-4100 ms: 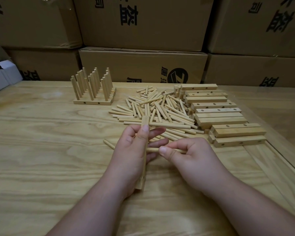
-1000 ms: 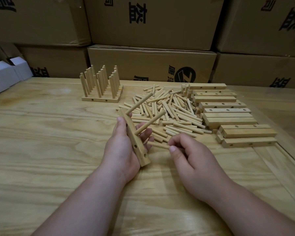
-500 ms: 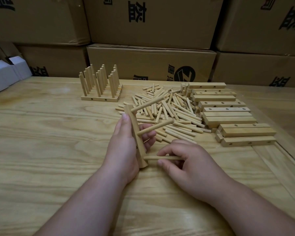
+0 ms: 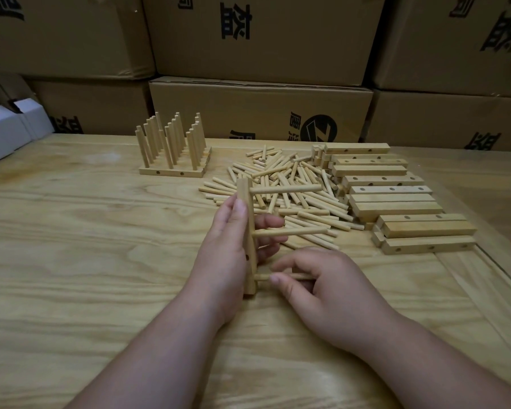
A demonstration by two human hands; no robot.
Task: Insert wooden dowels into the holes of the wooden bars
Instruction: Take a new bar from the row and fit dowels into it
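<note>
Dowel [image 4: 292, 276] number three sits at the lowest hole of the bar [image 4: 250, 240], pinched by the right hand [image 4: 322, 286]. Left hand [image 4: 227, 249] grips the bar on end on the table [image 4: 86, 261]. Best pushed straight along the hole, square to the bar, like the two dowels above. Loose dowels [image 4: 292, 196] and spare bars [image 4: 396, 202] lie beyond.

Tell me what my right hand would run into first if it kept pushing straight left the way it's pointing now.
Most likely the wooden bar that your left hand holds upright. Your right hand pinches a dowel whose tip already sits at the bar's lowest hole, so your fingertips would meet the bar's face.
</note>
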